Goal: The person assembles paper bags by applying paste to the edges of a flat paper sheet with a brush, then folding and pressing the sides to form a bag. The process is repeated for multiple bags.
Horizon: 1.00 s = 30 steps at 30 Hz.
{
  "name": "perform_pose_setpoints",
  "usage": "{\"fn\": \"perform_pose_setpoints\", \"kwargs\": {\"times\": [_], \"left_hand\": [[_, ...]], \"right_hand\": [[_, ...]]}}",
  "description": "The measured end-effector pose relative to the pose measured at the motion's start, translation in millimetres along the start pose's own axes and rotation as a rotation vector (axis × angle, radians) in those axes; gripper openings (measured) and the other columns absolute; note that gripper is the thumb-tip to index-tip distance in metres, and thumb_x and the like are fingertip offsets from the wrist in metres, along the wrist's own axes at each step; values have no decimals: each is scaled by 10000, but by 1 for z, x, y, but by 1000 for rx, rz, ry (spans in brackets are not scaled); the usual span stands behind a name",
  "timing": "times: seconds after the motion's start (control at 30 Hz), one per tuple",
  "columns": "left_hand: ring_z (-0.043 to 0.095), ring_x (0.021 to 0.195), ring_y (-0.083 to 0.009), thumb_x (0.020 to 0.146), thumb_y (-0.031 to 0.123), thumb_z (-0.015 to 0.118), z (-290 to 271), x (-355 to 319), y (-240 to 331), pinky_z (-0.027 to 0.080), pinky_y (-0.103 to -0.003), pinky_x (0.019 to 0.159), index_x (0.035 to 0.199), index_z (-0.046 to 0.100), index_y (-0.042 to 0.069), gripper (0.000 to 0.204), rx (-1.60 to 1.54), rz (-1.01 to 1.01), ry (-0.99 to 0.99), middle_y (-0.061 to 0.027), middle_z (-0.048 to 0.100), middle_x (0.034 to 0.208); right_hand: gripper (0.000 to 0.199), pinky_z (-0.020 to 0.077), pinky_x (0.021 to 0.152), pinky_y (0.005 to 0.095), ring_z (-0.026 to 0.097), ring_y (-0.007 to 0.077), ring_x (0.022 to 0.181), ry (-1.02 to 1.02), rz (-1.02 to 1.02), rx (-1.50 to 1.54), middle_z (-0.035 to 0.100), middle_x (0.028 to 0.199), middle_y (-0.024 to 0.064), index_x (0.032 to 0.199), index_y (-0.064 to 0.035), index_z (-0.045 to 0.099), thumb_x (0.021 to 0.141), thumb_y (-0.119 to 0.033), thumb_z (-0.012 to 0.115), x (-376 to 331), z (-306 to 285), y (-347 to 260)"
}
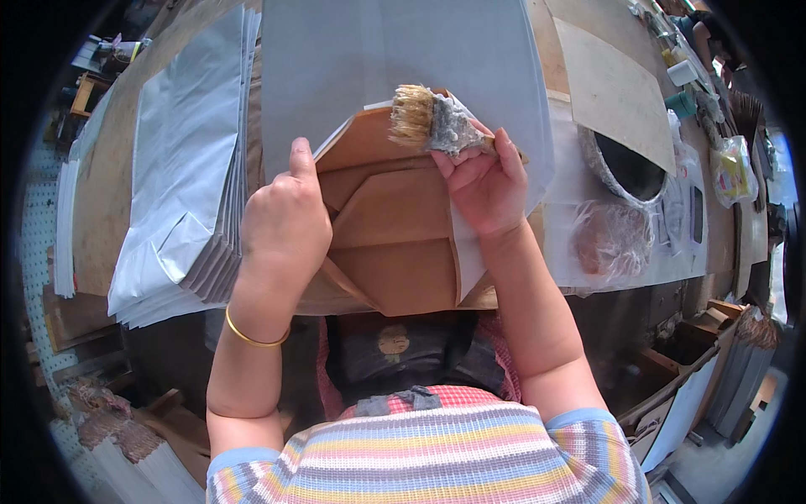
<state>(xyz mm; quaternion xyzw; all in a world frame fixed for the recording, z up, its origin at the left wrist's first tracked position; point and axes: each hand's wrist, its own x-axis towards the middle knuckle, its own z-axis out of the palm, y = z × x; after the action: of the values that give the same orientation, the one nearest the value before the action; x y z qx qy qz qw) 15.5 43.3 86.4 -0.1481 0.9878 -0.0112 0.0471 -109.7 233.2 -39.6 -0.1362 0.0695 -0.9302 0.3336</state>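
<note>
A paper bag with a brown inside lies before me, its near end folded open into angled flaps. At the bag's left edge, my left hand is closed on the paper, one digit pointing up along the flap. My right hand grips a wide paste brush above the bag's right flap. The brush has pale, stiff bristles pointing left and a grey, crusted body; its handle is mostly hidden by my fingers. Under the bag are large white-grey paper sheets.
To the left is a stack of folded white paper bags. On the right stand a round dark-mouthed container, partly covered by a board, and crumpled clear plastic. Bundled bags stand low at right.
</note>
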Motion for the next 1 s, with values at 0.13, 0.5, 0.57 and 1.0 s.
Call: {"fn": "perform_pose_setpoints", "kwargs": {"times": [0.13, 0.5, 0.57, 1.0], "left_hand": [[682, 776, -318, 797, -26, 499, -2, -3, -29, 564, -379, 722, 1253, 539, -81, 461, -388, 250, 71, -275, 649, 957], [327, 1410, -374, 997, 342, 444, 113, 30, -10, 228, -540, 1152, 1496, 319, 30, 601, -129, 120, 332, -216, 348, 1525], [310, 1410, -401, 993, 360, 442, 115, 22, -2, 216, -558, 1148, 1500, 305, 24, 623, -119, 108, 330, -250, 317, 1529], [265, 1405, -464, 965, 370, 511, 125, 14, 19, 170, -612, 1137, 1477, 300, -16, 675, -152, -94, 387, -322, 290, 1504]], "right_hand": [[458, 405, 1061, 423, 643, 266, 1084, 2, -5, 12, 713, 1056, 151, 1279, 14, 549, 1039, -336, 377, -3, -3, -4], [457, 399, 1053, 415, 639, 247, 1042, 65, -1, -39, 717, 1024, 144, 1282, 8, 550, 1046, -334, 360, -3, -1, 1], [460, 402, 1047, 409, 635, 245, 1036, 142, -3, -90, 716, 1030, 143, 1281, 6, 553, 1047, -338, 357, -3, 3, 0], [456, 417, 1016, 381, 644, 205, 1021, -18, 23, -52, 712, 1037, 113, 1305, 13, 531, 1054, -327, 361, -7, -7, -4]]}}
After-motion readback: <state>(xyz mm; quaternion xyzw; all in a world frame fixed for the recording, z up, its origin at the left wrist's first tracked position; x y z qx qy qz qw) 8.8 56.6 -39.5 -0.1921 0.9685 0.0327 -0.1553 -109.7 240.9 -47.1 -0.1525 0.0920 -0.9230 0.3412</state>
